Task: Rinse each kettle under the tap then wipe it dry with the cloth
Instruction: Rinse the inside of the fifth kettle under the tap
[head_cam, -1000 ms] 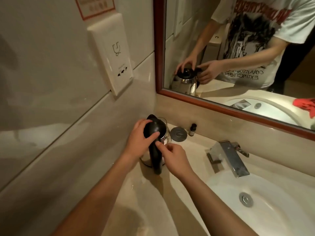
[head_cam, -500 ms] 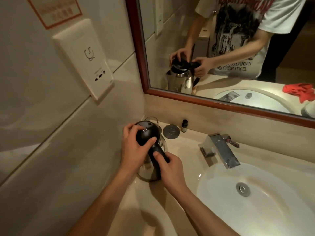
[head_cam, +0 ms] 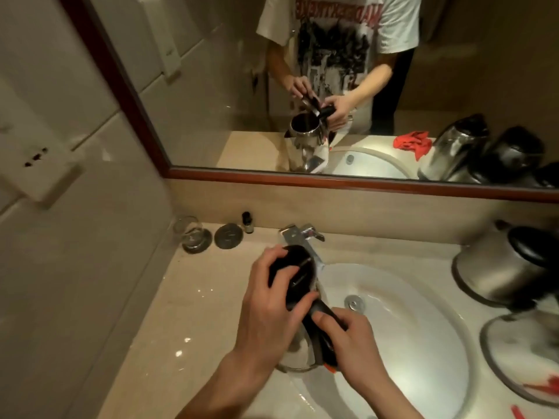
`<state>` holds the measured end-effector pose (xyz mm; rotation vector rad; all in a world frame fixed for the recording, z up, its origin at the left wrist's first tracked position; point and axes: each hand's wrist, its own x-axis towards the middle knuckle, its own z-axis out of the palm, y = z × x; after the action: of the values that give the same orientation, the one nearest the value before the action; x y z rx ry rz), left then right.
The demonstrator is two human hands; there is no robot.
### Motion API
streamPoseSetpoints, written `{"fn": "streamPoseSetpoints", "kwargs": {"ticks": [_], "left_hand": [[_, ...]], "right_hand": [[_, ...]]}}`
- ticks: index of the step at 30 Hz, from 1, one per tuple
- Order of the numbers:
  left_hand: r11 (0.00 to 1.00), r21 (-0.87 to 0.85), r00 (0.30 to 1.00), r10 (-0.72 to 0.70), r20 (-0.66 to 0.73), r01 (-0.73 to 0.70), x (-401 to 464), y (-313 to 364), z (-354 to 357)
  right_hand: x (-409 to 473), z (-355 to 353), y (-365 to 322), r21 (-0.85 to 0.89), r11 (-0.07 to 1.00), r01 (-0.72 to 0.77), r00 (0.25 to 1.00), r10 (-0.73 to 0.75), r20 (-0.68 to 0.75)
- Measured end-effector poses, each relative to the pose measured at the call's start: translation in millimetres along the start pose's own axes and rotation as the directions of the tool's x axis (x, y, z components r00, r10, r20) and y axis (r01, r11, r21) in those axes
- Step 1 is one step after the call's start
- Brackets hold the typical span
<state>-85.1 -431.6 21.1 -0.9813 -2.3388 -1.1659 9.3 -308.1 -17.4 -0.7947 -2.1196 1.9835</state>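
A steel kettle (head_cam: 295,356) with a black lid and handle stands at the left rim of the white basin (head_cam: 423,303), just in front of the chrome tap (head_cam: 295,237). My left hand (head_cam: 272,303) grips the black lid (head_cam: 295,276), which is tilted up; the mirror shows the kettle's mouth uncovered. My right hand (head_cam: 354,349) holds the black handle (head_cam: 322,331). A second steel kettle (head_cam: 496,264) sits on the counter at the right. The red cloth (head_cam: 411,142) appears only in the mirror.
A glass (head_cam: 190,234), a round metal disc (head_cam: 228,235) and a small dark bottle (head_cam: 247,222) stand at the back left of the counter. A round base or tray (head_cam: 520,355) lies at the right. A socket plate (head_cam: 39,164) juts from the left wall.
The kettle has moved right from the back-left corner to the basin's rim under the tap. My left hand has lifted the lid open. The view has swung right, showing more kettles.
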Motion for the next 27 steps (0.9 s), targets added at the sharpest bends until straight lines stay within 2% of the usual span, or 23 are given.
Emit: {"fn": "streamPoseSetpoints", "kwargs": {"ticks": [4,6,14,19,23,25,27], "left_hand": [[0.975,-0.040,0.975,0.221,0.028,-0.220,-14,26,46],[0.965,-0.069,0.966,0.255,0.051,-0.251,-20,33,65],[0.993,-0.068,0.959,0.115,0.259,-0.101,-26,12,96],[0.988,-0.123,0.933,0.132,0.334,-0.096,-18,-11,94],[0.960,-0.250,0.905,-0.010,0.425,0.128,10,-41,88],[0.968,-0.201,0.917,-0.058,0.395,0.148,33,-63,90],[0.993,-0.072,0.904,-0.056,0.424,0.095,59,-85,99]], "right_hand": [[-10,-40,23,0.053,0.998,-0.033,0.995,0.037,-0.092],[-10,-53,37,0.066,0.997,-0.045,0.991,0.053,-0.120],[11,-66,80,0.051,0.994,-0.093,0.984,0.099,-0.149],[25,-60,87,0.021,0.994,-0.104,0.985,0.106,-0.135],[40,-59,95,0.004,0.994,-0.105,0.989,0.105,-0.107],[46,-58,100,0.001,0.994,-0.106,0.990,0.106,-0.093],[53,-56,104,0.014,0.994,-0.109,0.991,0.109,-0.080]]}}
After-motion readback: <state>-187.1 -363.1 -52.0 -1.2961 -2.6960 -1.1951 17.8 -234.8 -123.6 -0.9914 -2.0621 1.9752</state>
